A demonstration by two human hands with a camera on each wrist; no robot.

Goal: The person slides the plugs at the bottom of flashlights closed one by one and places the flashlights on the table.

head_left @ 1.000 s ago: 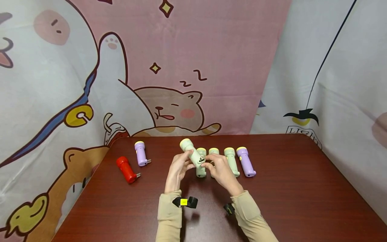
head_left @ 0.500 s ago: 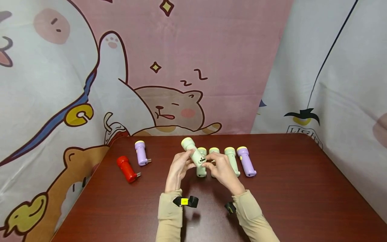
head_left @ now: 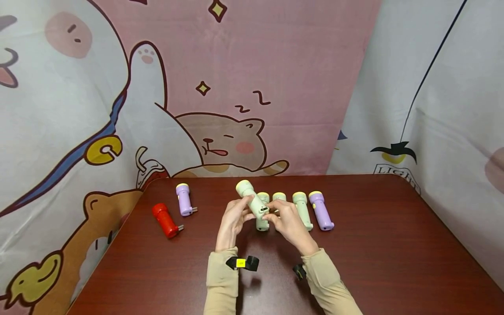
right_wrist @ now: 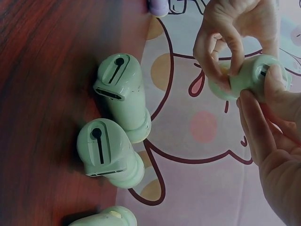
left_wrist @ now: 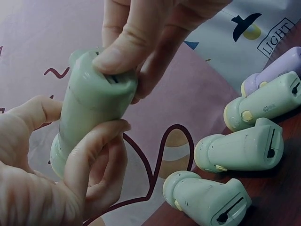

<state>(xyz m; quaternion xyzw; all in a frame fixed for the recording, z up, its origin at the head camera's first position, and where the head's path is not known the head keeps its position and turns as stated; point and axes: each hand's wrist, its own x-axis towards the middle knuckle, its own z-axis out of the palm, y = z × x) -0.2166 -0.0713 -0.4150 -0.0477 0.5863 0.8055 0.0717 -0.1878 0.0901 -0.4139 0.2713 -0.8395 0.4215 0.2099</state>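
Note:
A pale green flashlight (head_left: 253, 202) is held tilted above the table, its yellow-rimmed head toward the far left. My left hand (head_left: 231, 219) grips its body between thumb and fingers. At the tail end, my right hand (head_left: 292, 224) pinches with thumb and fingertips; the thumb (left_wrist: 113, 59) presses beside a dark slot in the left wrist view. What lies under that thumb is hidden. Behind the hands, a row of green flashlights lies on the table, one (head_left: 262, 224) below the held one, one (head_left: 279, 196) mostly covered by my right hand, another (head_left: 302, 211) farther right.
A purple flashlight (head_left: 321, 211) ends the row at the right. To the left lie a purple flashlight (head_left: 184, 199) and a red flashlight (head_left: 164, 220), both with metal prongs sticking out. The brown table (head_left: 393, 253) meets a cartoon-printed cloth (head_left: 299, 87) at its back edge.
The dark detail at the flashlight's tail looks slightly different near the right fingertips. Both hands and the flashlight otherwise stay about where they were.

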